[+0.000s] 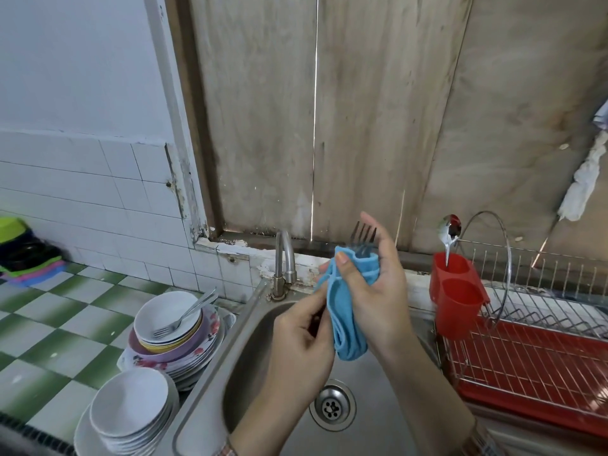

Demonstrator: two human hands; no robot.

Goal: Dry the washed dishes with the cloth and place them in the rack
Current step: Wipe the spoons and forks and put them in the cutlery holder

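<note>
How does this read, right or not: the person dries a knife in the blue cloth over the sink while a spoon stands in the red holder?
Not right: it is a fork, not a knife; the head view shows tines above the blue cloth. The sink, spoon and red holder are as stated.

I'm pinching the cloth [349, 339] with my left hand [301, 329] and clamping it under the thumb of my right hand [373, 292].
</note>
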